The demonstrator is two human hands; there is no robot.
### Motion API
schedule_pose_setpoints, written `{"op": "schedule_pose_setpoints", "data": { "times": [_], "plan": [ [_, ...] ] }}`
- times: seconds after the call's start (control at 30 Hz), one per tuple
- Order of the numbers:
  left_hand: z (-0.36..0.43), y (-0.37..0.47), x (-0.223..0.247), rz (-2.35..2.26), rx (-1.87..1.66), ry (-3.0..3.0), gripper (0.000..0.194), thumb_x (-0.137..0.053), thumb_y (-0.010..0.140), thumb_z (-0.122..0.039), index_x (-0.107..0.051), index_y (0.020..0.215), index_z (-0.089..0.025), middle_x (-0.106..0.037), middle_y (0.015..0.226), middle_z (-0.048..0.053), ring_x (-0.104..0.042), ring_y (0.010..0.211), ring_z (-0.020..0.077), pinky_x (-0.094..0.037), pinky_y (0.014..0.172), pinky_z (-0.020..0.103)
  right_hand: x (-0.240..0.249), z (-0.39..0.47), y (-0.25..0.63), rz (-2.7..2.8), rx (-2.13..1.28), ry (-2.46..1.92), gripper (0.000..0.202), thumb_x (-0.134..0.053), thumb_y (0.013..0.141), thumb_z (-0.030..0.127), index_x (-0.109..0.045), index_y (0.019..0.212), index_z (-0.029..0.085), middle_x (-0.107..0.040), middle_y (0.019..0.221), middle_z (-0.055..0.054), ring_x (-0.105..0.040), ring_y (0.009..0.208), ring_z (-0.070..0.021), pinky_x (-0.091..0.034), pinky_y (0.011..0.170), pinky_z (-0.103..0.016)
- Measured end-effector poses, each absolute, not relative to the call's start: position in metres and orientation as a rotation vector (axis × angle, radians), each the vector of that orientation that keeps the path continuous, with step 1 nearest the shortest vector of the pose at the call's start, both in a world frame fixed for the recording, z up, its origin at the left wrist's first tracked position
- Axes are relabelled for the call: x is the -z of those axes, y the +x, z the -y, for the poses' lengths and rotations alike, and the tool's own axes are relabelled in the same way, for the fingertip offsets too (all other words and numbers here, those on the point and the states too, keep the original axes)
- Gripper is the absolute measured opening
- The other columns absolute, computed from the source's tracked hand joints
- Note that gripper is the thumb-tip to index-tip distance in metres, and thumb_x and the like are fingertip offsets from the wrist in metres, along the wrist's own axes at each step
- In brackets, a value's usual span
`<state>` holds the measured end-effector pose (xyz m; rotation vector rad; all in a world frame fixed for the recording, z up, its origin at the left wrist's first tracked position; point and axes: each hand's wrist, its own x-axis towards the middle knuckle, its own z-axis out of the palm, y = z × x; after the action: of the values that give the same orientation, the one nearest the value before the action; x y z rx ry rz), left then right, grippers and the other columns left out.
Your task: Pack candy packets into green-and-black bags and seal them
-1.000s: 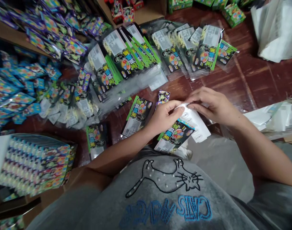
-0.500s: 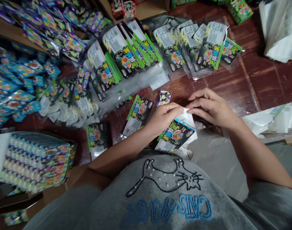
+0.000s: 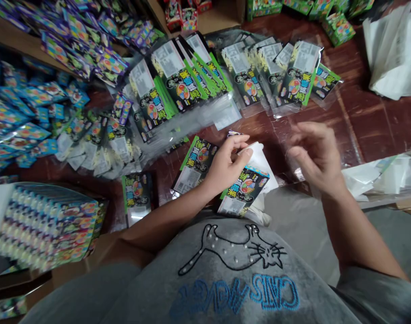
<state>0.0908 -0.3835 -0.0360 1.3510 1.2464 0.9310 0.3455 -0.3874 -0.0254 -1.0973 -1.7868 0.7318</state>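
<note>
My left hand (image 3: 230, 163) is closed, thumb and fingertips pinching the upper edge of a white sheet of paper (image 3: 259, 158). Just under that hand is a black printed packet (image 3: 247, 189) with a green edge, a white label and a blue strip at its top; it lies against the white sheet, close to my shirt. My right hand (image 3: 318, 157) is raised off to the right, slightly blurred, with thumb and fingers apart and nothing visible between them. Left of the left hand lies another black packet (image 3: 196, 164). A small purple box (image 3: 235, 133) is mostly hidden behind the left hand.
Rows of black-and-green packets in clear sleeves (image 3: 178, 83) run across the dark red table (image 3: 364, 121). Blue boxes (image 3: 26, 108) and purple boxes (image 3: 80, 40) are heaped at left. Green boxes (image 3: 338, 29) and white sheets (image 3: 394, 54) sit at far right.
My right hand has let go of the white sheet and moved right, its fingers parting. My left hand keeps its pinch, now turned a little, with the sheet's top bent over.
</note>
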Motion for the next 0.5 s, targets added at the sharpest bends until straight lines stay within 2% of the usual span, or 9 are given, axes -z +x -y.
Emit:
{"op": "schedule_pose_setpoints", "data": {
  "times": [0.07,0.1,0.17,0.23,0.3,0.37,0.43,0.5],
  "plan": [
    [0.385,0.082,0.034,-1.262,-0.991,1.483,0.012,-0.071,0.099,-0.027,-0.071,0.11,-0.023,-0.072,0.107,0.005,-0.068,0.094,0.016,-0.053,0.076,0.028,0.024,0.401,0.334,1.762,-0.933,-1.07,0.068,-0.072,0.104,0.035,-0.043,0.165,0.045,-0.069,0.134,-0.005,-0.074,0.111,-0.0215,-0.064,0.098,-0.044],
    [0.386,0.077,0.032,-1.262,-1.003,1.55,0.005,-0.072,0.099,-0.026,-0.071,0.102,-0.022,-0.07,0.104,0.004,-0.067,0.094,0.0158,-0.053,0.077,0.028,0.023,0.407,0.325,1.74,-1.024,-1.065,0.071,-0.072,0.104,0.034,-0.039,0.167,0.044,-0.071,0.13,-0.005,-0.075,0.109,-0.0205,-0.065,0.095,-0.041],
    [0.386,0.067,0.028,-1.264,-0.993,1.656,0.012,-0.075,0.098,-0.027,-0.071,0.089,-0.021,-0.067,0.103,0.004,-0.067,0.097,0.0163,-0.054,0.079,0.028,0.022,0.417,0.307,1.656,-1.151,-1.072,0.069,-0.071,0.105,0.033,-0.041,0.166,0.041,-0.076,0.117,-0.003,-0.076,0.103,-0.0183,-0.066,0.086,-0.035],
    [0.385,0.056,0.025,-1.257,-0.938,1.705,0.017,-0.079,0.097,-0.03,-0.072,0.085,-0.021,-0.067,0.106,0.004,-0.067,0.099,0.0166,-0.055,0.076,0.027,0.022,0.421,0.291,1.577,-1.234,-1.08,0.063,-0.072,0.105,0.034,-0.045,0.162,0.036,-0.078,0.109,-0.001,-0.077,0.094,-0.016,-0.066,0.08,-0.03],
    [0.383,0.046,0.024,-1.216,-0.871,1.728,0.019,-0.079,0.098,-0.034,-0.074,0.085,-0.021,-0.068,0.105,0.004,-0.068,0.097,0.0162,-0.055,0.074,0.026,0.023,0.421,0.282,1.556,-1.266,-1.099,0.057,-0.073,0.104,0.035,-0.052,0.157,0.032,-0.079,0.106,-0.001,-0.077,0.092,-0.0148,-0.066,0.081,-0.029],
    [0.383,0.038,0.023,-1.177,-0.863,1.73,0.013,-0.077,0.1,-0.036,-0.078,0.096,-0.024,-0.07,0.109,0.004,-0.07,0.102,0.0171,-0.058,0.08,0.028,0.024,0.418,0.278,1.575,-1.232,-1.141,0.054,-0.074,0.103,0.035,-0.055,0.154,0.031,-0.08,0.105,-0.001,-0.077,0.089,-0.0141,-0.065,0.078,-0.028],
    [0.385,0.032,0.022,-1.172,-0.897,1.692,0.018,-0.075,0.1,-0.038,-0.079,0.112,-0.026,-0.071,0.121,0.007,-0.069,0.114,0.0196,-0.06,0.085,0.03,0.024,0.415,0.277,1.644,-1.122,-1.194,0.055,-0.073,0.103,0.033,-0.055,0.155,0.032,-0.081,0.104,-0.001,-0.076,0.085,-0.0147,-0.064,0.073,-0.029],
    [0.388,0.025,0.019,-1.171,-0.889,1.625,0.02,-0.074,0.099,-0.04,-0.078,0.112,-0.024,-0.072,0.124,0.008,-0.069,0.116,0.0206,-0.06,0.087,0.031,0.021,0.414,0.277,1.78,-0.945,-1.201,0.055,-0.072,0.104,0.03,-0.054,0.157,0.033,-0.082,0.105,-0.001,-0.078,0.089,-0.0177,-0.065,0.076,-0.033]
  ]
}}
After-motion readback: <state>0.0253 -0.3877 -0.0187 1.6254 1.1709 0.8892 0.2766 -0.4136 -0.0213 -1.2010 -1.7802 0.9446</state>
